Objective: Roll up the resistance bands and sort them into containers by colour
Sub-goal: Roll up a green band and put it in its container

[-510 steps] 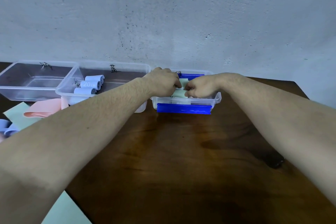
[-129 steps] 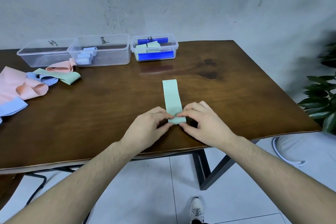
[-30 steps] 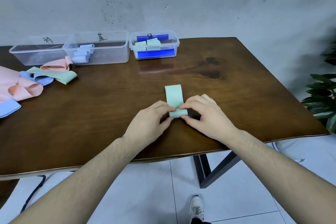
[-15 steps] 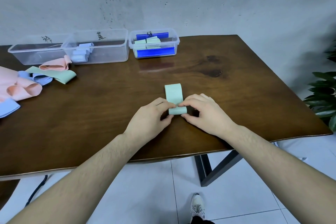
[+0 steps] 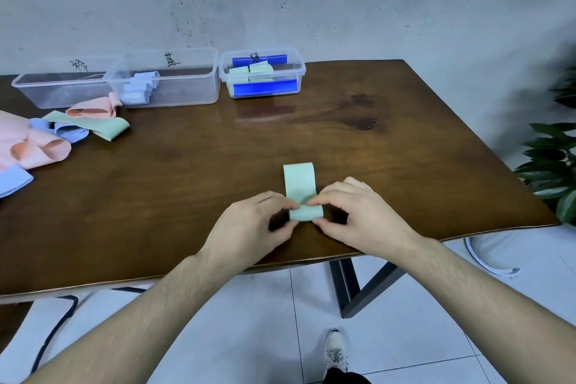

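Grey wall behind a dark wood table (image 5: pixel 193 196), tiled floor below. Near the front edge, right of centre, lies a green band (image 5: pixel 300 185), its near end rolled up, the flat rest pointing toward the far edge. Left hand (image 5: pixel 249 229) and right hand (image 5: pixel 358 218) both pinch the roll, one at each end, fingers curled. Along the far edge stand three clear bins: left bin (image 5: pixel 46 90), middle bin (image 5: pixel 187 84) with blue rolls (image 5: pixel 138 92), right bin (image 5: pixel 293 72) with green rolls (image 5: pixel 251 72) and blue clips. Loose pink, blue and green bands (image 5: pixel 62 134) are piled at the left edge, in front of the bins. Plant (image 5: pixel 554 165) off the right edge.
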A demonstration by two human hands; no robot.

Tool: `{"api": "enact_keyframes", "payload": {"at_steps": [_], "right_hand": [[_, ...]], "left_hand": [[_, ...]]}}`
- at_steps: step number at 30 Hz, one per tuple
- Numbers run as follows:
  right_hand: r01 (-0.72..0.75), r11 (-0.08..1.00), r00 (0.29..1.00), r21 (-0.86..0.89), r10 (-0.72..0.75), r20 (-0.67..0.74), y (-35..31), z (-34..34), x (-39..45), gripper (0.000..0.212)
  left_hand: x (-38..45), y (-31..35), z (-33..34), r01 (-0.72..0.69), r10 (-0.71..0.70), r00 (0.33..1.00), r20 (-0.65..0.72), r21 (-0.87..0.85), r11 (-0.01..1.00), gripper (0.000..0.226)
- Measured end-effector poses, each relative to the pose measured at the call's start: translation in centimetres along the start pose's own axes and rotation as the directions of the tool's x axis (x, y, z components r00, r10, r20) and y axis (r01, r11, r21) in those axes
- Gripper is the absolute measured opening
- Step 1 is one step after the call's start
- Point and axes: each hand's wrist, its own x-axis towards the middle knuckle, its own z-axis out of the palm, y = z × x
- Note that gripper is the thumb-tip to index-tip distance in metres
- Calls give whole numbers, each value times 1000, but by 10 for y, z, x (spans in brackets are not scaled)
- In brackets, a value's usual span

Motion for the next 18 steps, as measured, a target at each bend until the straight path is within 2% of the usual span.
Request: {"api": "enact_keyframes", "payload": {"at_steps": [9, 12, 18], "right_hand": [[-40, 998, 999, -48, 39, -14, -4, 1, 6, 36], [-26, 999, 1000, -33, 25, -14, -5, 1, 6, 30], [-42, 999, 999, 18, 42, -20, -1, 4, 11, 23]], "left_hand": [[8, -3, -3, 40, -41, 997, 70, 21, 999, 29], [9, -4, -3, 83, -83, 993, 89, 3, 997, 28], [8, -1, -1, 71, -71, 997, -1, -60, 996, 25]]}}
